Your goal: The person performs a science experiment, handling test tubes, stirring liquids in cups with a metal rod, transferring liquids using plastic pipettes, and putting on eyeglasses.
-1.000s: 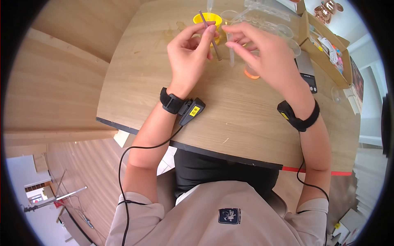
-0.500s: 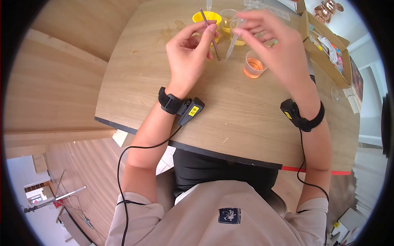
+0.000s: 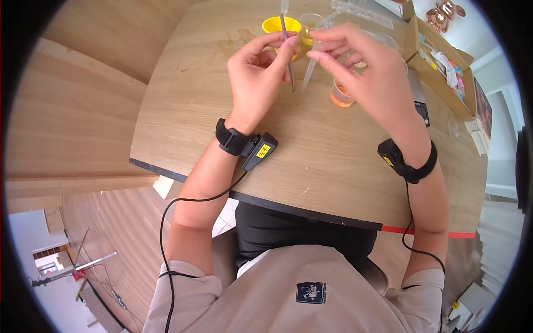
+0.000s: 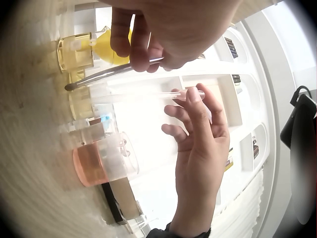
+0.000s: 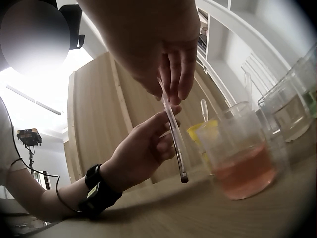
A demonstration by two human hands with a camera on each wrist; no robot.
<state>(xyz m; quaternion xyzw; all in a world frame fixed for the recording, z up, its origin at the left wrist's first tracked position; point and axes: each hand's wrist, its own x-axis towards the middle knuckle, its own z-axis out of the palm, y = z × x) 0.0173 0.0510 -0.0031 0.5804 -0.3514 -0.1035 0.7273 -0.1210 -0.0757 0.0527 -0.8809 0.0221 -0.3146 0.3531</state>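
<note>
Thumb and fingers of my left hand (image 3: 258, 77) pinch a thin metallic rod (image 4: 101, 77), its dark lower end pointing down above the table. To its right, my right hand (image 3: 372, 80) pinches the top of a clear plastic dropper pipette (image 3: 308, 75) between thumb and forefinger. The pipette slants downward beside the rod, and in the left wrist view its tip overlaps a cup of yellow liquid (image 4: 79, 105). A clear cup of orange liquid (image 5: 245, 173) stands below my right hand, partly hidden by it in the head view.
Behind my left hand is a yellow cup (image 3: 272, 25) with another dropper in it. Clear cups (image 3: 312, 23) and a clear plastic rack (image 3: 363, 14) stand further back. A cardboard box (image 3: 444, 66) of small items and a dark scale (image 3: 420, 108) lie right.
My right hand swung right with the pipette, then came back left and a little lower. The rod in my left hand has turned more upright.
</note>
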